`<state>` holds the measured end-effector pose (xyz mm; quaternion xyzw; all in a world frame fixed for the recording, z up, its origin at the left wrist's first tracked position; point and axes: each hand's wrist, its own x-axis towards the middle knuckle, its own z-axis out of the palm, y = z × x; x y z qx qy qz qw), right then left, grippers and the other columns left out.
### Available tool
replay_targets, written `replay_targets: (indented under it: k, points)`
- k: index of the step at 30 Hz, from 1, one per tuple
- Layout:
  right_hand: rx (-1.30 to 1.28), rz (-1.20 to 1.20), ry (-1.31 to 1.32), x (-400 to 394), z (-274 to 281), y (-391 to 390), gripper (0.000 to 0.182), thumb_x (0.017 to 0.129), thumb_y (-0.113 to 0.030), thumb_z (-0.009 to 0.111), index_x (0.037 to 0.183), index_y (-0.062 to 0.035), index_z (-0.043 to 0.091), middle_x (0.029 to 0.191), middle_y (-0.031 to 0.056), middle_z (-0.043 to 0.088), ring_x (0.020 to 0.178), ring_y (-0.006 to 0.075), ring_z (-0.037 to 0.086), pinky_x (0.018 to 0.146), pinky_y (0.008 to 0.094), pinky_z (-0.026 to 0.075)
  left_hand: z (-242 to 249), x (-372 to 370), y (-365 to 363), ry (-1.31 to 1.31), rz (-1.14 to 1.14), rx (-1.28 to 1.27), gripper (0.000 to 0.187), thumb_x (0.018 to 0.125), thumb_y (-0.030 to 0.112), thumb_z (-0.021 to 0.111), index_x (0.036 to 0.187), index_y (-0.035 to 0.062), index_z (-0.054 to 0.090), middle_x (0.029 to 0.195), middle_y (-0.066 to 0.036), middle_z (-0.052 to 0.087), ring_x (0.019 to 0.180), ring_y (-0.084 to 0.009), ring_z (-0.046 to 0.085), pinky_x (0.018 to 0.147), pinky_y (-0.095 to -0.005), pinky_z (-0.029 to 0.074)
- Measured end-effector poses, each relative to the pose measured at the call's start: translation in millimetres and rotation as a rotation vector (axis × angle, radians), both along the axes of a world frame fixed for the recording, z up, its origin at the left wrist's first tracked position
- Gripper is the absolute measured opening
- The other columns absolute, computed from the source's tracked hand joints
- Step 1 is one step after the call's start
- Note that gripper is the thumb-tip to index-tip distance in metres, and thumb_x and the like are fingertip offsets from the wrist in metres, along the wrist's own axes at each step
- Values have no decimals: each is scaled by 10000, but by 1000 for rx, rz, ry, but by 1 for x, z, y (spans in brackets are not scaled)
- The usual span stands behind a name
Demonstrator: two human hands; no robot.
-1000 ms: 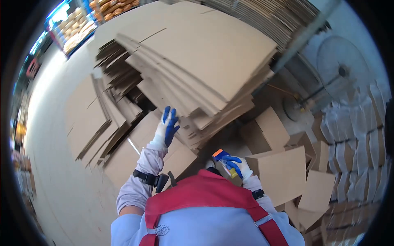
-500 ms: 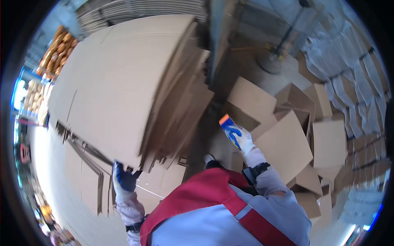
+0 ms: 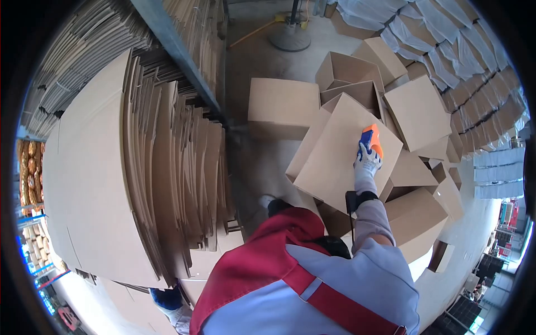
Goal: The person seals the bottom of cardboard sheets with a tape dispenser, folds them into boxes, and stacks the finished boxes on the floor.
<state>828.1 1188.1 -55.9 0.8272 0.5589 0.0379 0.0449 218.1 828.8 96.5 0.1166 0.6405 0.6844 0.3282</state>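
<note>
My right hand (image 3: 367, 162), in a white and blue glove, is closed around an orange and blue tape dispenser (image 3: 375, 139). It is over the large face of an open cardboard box (image 3: 340, 162) in the pile at my right. My left hand (image 3: 169, 304), gloved too, is low at the bottom edge of a tall stack of flattened cardboard boxes (image 3: 89, 184). The cardboard edge hides its fingertips.
More made-up boxes (image 3: 417, 111) lie heaped to the right, and one box (image 3: 283, 106) stands apart on the floor. A metal post (image 3: 178, 50) rises beside the stack. Wrapped bundles (image 3: 474, 106) are piled at the far right. A round-based stand (image 3: 290, 39) is at the back.
The view has swung to the right. My right hand with the tape dispenser has moved from beside the box pile to over a box. My left hand remains by the stack's lower edge.
</note>
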Motion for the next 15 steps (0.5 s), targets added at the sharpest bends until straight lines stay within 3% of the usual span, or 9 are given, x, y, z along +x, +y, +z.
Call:
replay_targets:
  k: [2, 4, 9, 11, 14, 15]
  points:
    - [3, -29, -59, 1, -8, -2, 458, 845, -275, 627, 1282, -391, 555, 1152, 66, 576, 1148, 265, 527, 1004, 497, 351, -2, -2, -1, -99, 24, 38, 404, 892, 111, 566, 1283, 22, 514, 1263, -150, 550, 1103, -290, 570, 860, -433, 535]
    - [-71, -47, -38, 0, -9, 0, 459, 851, -326, 623, 1294, -409, 537, 1203, 73, 556, 1193, 286, 496, 1026, 517, 319, -3, 3, -1, 87, -20, -47, 407, 885, 83, 569, 1283, 17, 514, 1271, -153, 548, 1116, -291, 566, 870, -431, 532]
    - [-152, -153, -91, -17, 51, -3, 513, 825, -469, 623, 1323, -440, 502, 1407, 107, 413, 1300, 304, 379, 1065, 567, 221, 0, 10, 10, 34, 18, -30, 420, 850, 43, 599, 1263, 14, 532, 1223, -138, 584, 1079, -278, 590, 890, -414, 520]
    - [-17, -101, -99, -12, 48, 14, 498, 832, -477, 619, 1318, -408, 532, 1472, 107, 353, 1344, 300, 334, 1061, 551, 233, -10, 3, -2, 349, -17, -196, 385, 828, 50, 626, 1208, 11, 577, 1159, -132, 623, 1026, -267, 618, 893, -389, 506]
    - [268, 250, 361, -78, 66, 67, 387, 904, -370, 577, 1282, -291, 598, 1312, 123, 546, 1211, 269, 509, 1038, 499, 327, -17, 1, -6, 888, -204, -451, 355, 900, 80, 538, 1251, 28, 536, 1209, -120, 596, 1080, -258, 600, 919, -410, 508]
    - [320, 433, 664, -109, 54, 94, 376, 924, -330, 565, 1287, -238, 598, 1283, 133, 570, 1181, 261, 538, 1027, 460, 361, -12, 4, -1, 1016, -253, -520, 358, 931, 85, 497, 1285, 35, 510, 1243, -117, 578, 1115, -255, 586, 950, -414, 500]
